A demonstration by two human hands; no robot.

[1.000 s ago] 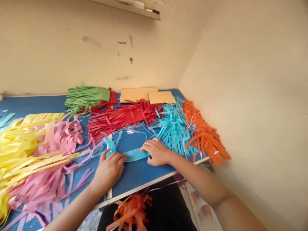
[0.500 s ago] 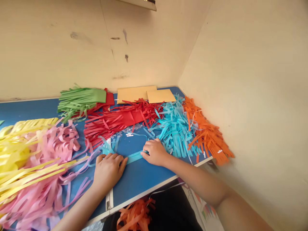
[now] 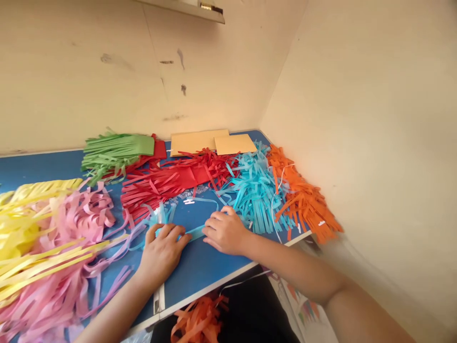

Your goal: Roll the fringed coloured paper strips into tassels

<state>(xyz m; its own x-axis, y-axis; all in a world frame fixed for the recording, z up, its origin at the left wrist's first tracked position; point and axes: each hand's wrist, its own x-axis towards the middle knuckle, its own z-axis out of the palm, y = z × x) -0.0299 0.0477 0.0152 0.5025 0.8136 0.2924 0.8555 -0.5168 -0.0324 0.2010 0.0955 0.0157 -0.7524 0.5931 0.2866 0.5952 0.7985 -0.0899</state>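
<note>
A narrow light-blue paper strip (image 3: 197, 232) lies across the blue table (image 3: 200, 271), its fringed end (image 3: 161, 214) beyond my left hand. My left hand (image 3: 164, 247) presses on the strip's left part with its fingers bent over it. At the strip's right end, my right hand (image 3: 225, 230) has its fingers closed together on the paper. A thin blue strand curves behind the hands. Just behind my right hand lies a heap of light-blue fringed paper (image 3: 253, 190).
Red fringe (image 3: 171, 181), green fringe (image 3: 117, 150) and yellow-orange cards (image 3: 198, 140) lie along the back. Orange fringe (image 3: 307, 205) hangs over the right edge. Pink (image 3: 64, 267) and yellow (image 3: 17, 228) strips cover the left. More orange strips (image 3: 200, 319) rest on my lap.
My right hand has moved slightly left along the strip, closer to my left hand, and less of the strip shows between them. The view has shifted a little.
</note>
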